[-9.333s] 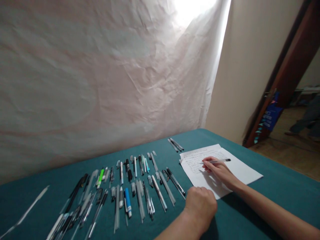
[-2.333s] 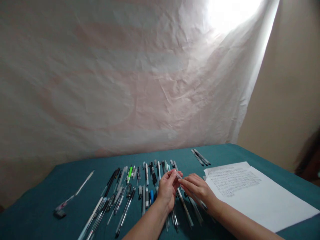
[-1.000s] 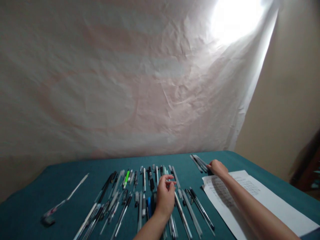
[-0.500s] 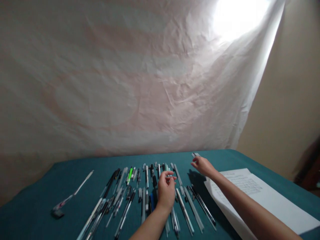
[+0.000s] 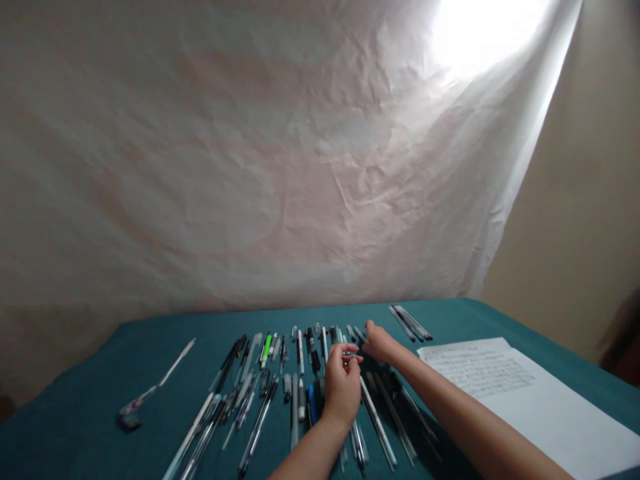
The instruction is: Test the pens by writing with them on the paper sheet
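Note:
My right hand [image 5: 379, 341] is low over the far right end of the pen rows, fingers closed at a clear pen barrel [image 5: 359, 333] whose far end sticks out beside them. The rest of that barrel is hidden. My left hand [image 5: 343, 381] hovers over the middle right of the rows, fingers loosely curled and a little apart, with nothing visible in them. Under and around it lie a blue pen [image 5: 313, 404], a white-and-clear pen [image 5: 379, 421] and several clear barrels. Beyond my right hand, several thin dark-tipped refills [image 5: 411, 324] lie side by side.
Several pens and caps spread leftward, among them a bright green highlighter [image 5: 266, 349] and a black pen [image 5: 229, 363]. A thin white stick-like item [image 5: 175, 363] lies far left by a dark lump [image 5: 129, 419]. Written paper sheets [image 5: 540, 413] cover the right side of the green tablecloth [image 5: 70, 413].
My right hand has moved left and nearer, from the refills to the clear barrel, leaving the refills uncovered on the cloth. My left hand keeps nearly the same pose; the view has shifted slightly.

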Tool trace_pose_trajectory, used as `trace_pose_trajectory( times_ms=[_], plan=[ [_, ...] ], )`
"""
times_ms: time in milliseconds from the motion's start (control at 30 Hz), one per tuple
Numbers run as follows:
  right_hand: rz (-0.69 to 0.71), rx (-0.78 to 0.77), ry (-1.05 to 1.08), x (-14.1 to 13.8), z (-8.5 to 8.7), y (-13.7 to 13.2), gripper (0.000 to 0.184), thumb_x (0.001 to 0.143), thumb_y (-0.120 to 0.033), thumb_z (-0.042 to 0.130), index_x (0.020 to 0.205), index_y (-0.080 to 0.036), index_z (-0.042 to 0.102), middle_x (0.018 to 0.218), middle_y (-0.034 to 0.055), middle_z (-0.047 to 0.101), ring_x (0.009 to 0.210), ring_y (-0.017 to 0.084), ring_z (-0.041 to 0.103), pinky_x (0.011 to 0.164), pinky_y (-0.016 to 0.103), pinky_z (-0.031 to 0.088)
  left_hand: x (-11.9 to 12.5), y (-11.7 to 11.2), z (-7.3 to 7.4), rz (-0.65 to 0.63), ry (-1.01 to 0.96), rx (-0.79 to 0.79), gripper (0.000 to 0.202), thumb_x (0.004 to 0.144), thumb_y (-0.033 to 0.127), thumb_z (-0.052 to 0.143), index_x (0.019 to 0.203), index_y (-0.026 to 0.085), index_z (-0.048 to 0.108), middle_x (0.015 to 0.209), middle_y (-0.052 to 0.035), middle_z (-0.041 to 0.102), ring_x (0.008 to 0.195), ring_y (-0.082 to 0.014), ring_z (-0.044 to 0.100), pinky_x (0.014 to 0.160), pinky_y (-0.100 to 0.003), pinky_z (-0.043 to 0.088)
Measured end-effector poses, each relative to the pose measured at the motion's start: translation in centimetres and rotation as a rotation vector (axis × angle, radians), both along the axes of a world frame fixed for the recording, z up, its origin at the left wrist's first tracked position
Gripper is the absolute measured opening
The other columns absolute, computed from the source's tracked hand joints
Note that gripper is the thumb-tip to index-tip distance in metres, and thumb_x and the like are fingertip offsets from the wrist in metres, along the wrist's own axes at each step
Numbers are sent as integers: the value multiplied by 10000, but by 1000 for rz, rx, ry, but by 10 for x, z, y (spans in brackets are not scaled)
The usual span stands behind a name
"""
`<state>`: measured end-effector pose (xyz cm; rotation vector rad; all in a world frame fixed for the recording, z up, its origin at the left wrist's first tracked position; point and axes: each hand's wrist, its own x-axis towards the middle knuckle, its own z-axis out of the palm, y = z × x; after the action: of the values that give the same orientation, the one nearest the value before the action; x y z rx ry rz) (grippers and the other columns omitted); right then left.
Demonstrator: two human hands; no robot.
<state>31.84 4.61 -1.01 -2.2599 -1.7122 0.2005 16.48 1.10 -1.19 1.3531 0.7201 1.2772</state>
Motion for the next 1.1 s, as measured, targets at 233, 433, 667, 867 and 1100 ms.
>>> trace_pose_trajectory(
  times_ms=[233, 433, 667, 867, 1100],
  plan=[
    [-40, -15, 42, 9, 10, 2, 216, 565, -106, 573, 781, -125, 584, 830, 116, 645, 835, 242, 588, 609, 236, 386, 0, -1, -1, -7, -12, 16, 142, 711, 128, 506, 823, 181, 575, 807, -38, 591, 727, -139, 580, 675, -237, 429],
    [114, 38, 290, 7, 37, -21, 154, 673, -191, 457, 685, -110, 587, 532, 4, 546, 508, 107, 518, 453, 179, 356, 4, 3, -4, -105, -58, -64, 212, 737, 258, 546, 921, 155, 532, 916, -91, 595, 792, -166, 597, 697, -270, 448],
    [287, 66, 626, -14, 53, -63, 147, 700, -217, 413, 724, -131, 529, 546, -28, 506, 419, 59, 440, 392, 149, 359, 8, -10, 9, -362, -118, -217, 419, 691, 326, 621, 1031, 122, 485, 919, -132, 622, 817, -194, 603, 717, -284, 444],
    [300, 123, 914, -15, 49, -70, 107, 664, -240, 514, 677, -134, 526, 510, -48, 486, 396, 56, 420, 371, 159, 338, 9, -15, 10, -423, -78, -228, 422, 654, 253, 657, 1022, 119, 500, 799, -75, 626, 732, -181, 607, 693, -293, 453],
    [217, 470, 974, 0, 90, -88, 259, 714, -397, 558, 787, -149, 542, 508, -57, 459, 398, 53, 378, 363, 164, 308, 6, -21, 12, -419, 116, -39, 181, 687, 238, 617, 828, 124, 606, 784, -65, 619, 720, -171, 588, 656, -265, 446]
  ],
)
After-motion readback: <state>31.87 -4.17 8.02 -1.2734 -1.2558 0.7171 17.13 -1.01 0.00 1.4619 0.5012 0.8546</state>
